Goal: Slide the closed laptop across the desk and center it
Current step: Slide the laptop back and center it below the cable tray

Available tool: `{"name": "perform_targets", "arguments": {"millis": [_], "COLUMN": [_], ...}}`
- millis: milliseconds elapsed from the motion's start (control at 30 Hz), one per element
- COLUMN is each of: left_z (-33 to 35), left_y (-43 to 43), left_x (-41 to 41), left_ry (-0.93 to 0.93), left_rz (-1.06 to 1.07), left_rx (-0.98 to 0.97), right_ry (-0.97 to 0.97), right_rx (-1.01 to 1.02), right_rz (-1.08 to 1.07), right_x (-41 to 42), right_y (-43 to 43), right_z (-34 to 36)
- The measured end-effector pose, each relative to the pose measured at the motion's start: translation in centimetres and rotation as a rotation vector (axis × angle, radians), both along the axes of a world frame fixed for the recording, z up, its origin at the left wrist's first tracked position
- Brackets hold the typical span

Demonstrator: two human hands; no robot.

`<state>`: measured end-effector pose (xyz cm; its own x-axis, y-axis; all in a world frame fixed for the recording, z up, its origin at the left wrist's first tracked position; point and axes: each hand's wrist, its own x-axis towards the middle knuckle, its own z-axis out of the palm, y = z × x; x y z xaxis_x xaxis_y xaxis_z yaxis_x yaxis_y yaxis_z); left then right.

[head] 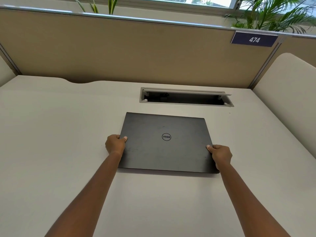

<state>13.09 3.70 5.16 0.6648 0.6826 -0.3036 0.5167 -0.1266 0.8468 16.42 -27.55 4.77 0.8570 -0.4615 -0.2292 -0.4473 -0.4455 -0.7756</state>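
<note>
The laptop (166, 144), closed with its dark lid up and the round logo near the middle, is gripped at both side edges. The left hand (115, 144) is curled round the left edge, thumb laid on the lid and the other fingers tucked against or under the side, where they are hidden. The right hand (221, 155) is clamped the same way on the right edge, thumb on top, a little nearer to the person than the left. Whether the machine is lifted slightly or lies flat cannot be told; a thin shadow is seen along its near edge.

The laptop is set on the pale desk (51, 151), roughly midway across it and turned a few degrees off square. Just beyond its far edge an open cable hatch (186, 97) is let into the surface, its flap raised, with a beige partition (119, 53) behind.

Trouble is judged most likely from a push too far forward: the far edge could be driven over the hatch opening and catch on its rim. Because the hands are staggered, uneven pressure could twist the laptop further off square. Grit beneath could scratch the base if it is dragged hard.
</note>
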Motion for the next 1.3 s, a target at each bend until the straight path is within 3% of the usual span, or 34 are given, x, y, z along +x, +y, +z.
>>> {"name": "perform_targets", "arguments": {"millis": [700,867,967,1067,1167,1300], "left_z": [-0.4,-0.4,-0.4,-0.9,-1.6,-2.0], "left_y": [-0.4,-1.6,-2.8,-3.9,-5.3,-7.1], "left_x": [-0.2,-1.3,-2.0,-2.3,-2.4,-2.3], "left_ry": [0.01,0.104,0.112,0.098,0.073,0.038], "left_rz": [-0.053,-0.147,-0.276,-0.456,-0.624,-0.767], "left_rx": [0.145,0.397,0.628,0.809,0.871,0.859], "right_ry": [0.01,0.047,-0.023,-0.089,-0.119,-0.149], "right_rx": [-0.023,-0.214,-0.35,-0.36,-0.648,-0.739], "right_rz": [0.003,0.079,0.111,0.198,0.457,0.602], "right_x": [0.2,-0.6,-1.8,-2.9,-3.4,-4.0], "right_y": [0.2,1.3,2.4,3.5,4.6,6.5], "right_z": [-0.4,0.1,-0.2,-0.5,-1.2,-1.6]}}
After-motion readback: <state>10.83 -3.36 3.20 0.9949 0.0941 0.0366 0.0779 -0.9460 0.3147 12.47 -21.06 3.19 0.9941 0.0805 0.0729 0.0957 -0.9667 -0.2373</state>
